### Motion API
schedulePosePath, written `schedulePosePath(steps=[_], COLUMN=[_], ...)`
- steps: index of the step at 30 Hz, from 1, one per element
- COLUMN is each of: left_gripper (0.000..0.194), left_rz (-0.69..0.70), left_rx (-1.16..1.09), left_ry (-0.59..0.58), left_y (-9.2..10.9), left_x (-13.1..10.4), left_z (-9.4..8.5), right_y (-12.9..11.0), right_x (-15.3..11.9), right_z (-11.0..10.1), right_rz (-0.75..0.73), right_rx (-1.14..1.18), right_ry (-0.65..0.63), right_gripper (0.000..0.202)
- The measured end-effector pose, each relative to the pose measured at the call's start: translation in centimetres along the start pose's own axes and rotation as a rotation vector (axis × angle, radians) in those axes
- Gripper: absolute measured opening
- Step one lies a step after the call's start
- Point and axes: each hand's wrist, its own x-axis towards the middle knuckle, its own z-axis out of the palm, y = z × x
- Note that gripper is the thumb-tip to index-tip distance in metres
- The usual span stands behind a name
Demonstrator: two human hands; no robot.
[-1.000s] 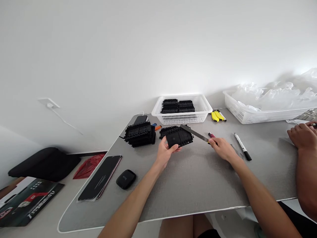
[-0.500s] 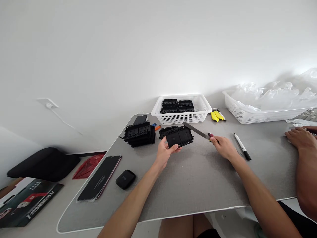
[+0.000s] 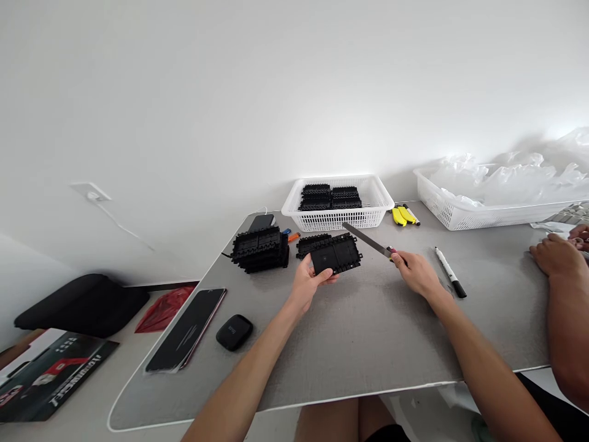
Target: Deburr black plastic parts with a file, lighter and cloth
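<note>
My left hand point(image 3: 309, 283) grips a flat black plastic piece point(image 3: 337, 255) with toothed edges by its near-left corner, thumb on top. In my right hand point(image 3: 416, 270) is a flat file point(image 3: 367, 238), a long grey metal strip with a dark red and yellow handle mostly covered by my fingers. The file points up and left, its tip just above the piece's far edge; whether they touch I cannot tell. Another black piece point(image 3: 313, 244) lies on the table behind the held one. To the left rises a stack of similar black pieces point(image 3: 258, 248).
A white basket point(image 3: 340, 219) holding black pieces stands behind. A second white basket point(image 3: 488, 215) contains clear plastic bags. Yellow tools point(image 3: 403, 215), a marker point(image 3: 450, 271), a black case point(image 3: 234, 332) and a dark flat packet point(image 3: 186, 330) lie around. A co-worker's hand point(image 3: 554, 253) rests at right.
The file has shifted slightly away from the black piece, its tip now nearer the basket. The black piece has moved very slightly right. The co-worker's hands have moved a little.
</note>
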Motion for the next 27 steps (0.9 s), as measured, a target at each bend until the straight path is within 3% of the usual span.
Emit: schedulePosePath(steps=[7, 11, 15, 22, 27], left_gripper=[0.067, 0.069, 0.072, 0.079, 0.075], left_rz=[0.006, 0.008, 0.011, 0.029, 0.02], left_rx=[0.007, 0.009, 0.009, 0.02, 0.031], left_ry=[-0.03, -0.013, -0.03, -0.023, -0.02], left_y=[0.0, 0.1, 0.0, -0.1, 0.1], left_x=[-0.1, -0.1, -0.2, -0.2, -0.3], left_z=[0.2, 0.2, 0.3, 0.3, 0.5], right_y=[-1.7, -1.2, -1.0, -1.0, -1.3], right_x=[0.0, 0.1, 0.1, 0.1, 0.0], right_z=[1.2, 1.2, 1.3, 1.4, 1.7], right_rz=[-0.055, 0.034, 0.017, 0.055, 0.011], right_rx=[0.131, 0.266, 0.409, 0.393, 0.438], right_ry=[-0.044, -0.012, -0.096, -0.044, -0.082], right_gripper=[0.047, 0.051, 0.053, 0.054, 0.053])
